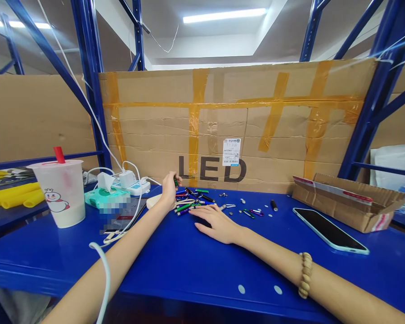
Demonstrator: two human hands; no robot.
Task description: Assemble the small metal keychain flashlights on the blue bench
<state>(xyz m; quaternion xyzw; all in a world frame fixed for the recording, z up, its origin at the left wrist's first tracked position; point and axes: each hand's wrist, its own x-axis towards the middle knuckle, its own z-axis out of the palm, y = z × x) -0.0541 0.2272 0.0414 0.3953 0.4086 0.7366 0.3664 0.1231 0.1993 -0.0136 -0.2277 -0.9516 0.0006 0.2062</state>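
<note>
My left hand (169,191) is closed around a small dark green tube (176,182), raised at the left side of a pile. Most of that tube is hidden by the fingers. My right hand (219,223) lies palm down on the blue table with its fingers stretched out, fingertips at the near edge of the pile. The pile (185,208) holds several small shiny tubes in green, blue, purple and black, perhaps keychain flashlights. To its right lie a green carabiner clip (248,213), a purple carabiner clip (257,212) and a black tube (273,205).
A lidded cup (65,193), a tissue pack (106,198), a power strip (133,186) and a white cable (104,279) are at left. A phone (330,229) and an open cardboard box (344,200) sit at right. Taped cardboard (155,130) closes off the back.
</note>
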